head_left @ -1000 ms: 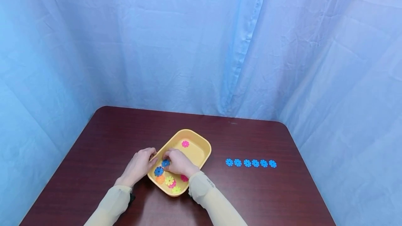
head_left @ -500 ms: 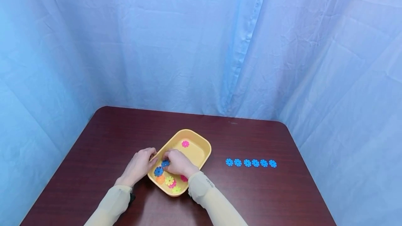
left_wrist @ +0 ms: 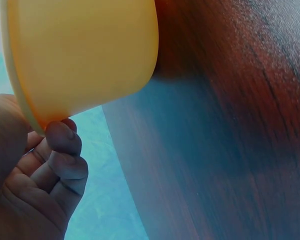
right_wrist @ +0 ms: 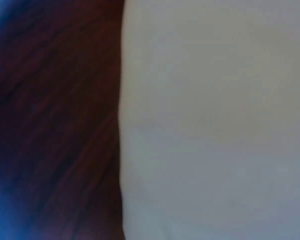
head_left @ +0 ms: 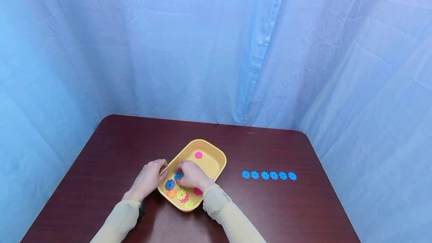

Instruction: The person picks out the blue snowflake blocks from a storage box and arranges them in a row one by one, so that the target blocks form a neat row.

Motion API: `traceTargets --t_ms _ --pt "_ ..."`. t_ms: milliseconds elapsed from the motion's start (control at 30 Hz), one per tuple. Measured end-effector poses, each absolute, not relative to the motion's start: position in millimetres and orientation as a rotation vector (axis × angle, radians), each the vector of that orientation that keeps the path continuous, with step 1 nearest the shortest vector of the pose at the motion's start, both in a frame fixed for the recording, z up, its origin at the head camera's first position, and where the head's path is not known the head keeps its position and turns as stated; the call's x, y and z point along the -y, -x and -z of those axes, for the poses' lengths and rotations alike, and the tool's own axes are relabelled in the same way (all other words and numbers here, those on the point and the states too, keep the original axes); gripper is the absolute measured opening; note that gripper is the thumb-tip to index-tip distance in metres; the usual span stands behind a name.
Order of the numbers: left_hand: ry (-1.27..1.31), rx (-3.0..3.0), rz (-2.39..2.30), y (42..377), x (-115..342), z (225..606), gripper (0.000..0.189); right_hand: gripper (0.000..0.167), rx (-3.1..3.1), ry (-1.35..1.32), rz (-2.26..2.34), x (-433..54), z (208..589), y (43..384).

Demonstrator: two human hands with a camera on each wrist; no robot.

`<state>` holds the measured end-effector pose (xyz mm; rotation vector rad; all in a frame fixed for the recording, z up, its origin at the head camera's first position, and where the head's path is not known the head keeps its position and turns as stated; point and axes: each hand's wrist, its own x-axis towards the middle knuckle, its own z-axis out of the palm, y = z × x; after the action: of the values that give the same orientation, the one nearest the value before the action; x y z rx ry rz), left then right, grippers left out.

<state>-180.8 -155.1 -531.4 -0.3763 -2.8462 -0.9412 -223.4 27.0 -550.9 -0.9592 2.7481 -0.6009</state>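
Note:
A yellow plastic tub stands at an angle on the table. My left hand grips its left rim, and the left wrist view shows the thumb on one side of the tub wall and curled fingers on the other. My right hand reaches down inside, its fingertips pinching a blue snowflake disc. Just nearer lies another blue disc, overlapping an orange disc. Yellow discs and pink ones lie at the tub's near end. A sleeve hides the right hand in the right wrist view.
Several blue discs form a row on the dark wooden table, right of the tub. One pink disc lies toward the tub's far end. Light blue curtains hang behind and at both sides.
Both hands keep their places at the tub. The blue disc at the right fingertips has shifted very slightly.

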Motion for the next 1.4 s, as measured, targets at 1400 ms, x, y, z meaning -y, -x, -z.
traceTargets --t_ms 1400 --pt "0.353 2.858 0.937 179.1 153.9 531.2 0.017 0.032 -2.800 0.778 0.892 -102.5 510.7 238.6"
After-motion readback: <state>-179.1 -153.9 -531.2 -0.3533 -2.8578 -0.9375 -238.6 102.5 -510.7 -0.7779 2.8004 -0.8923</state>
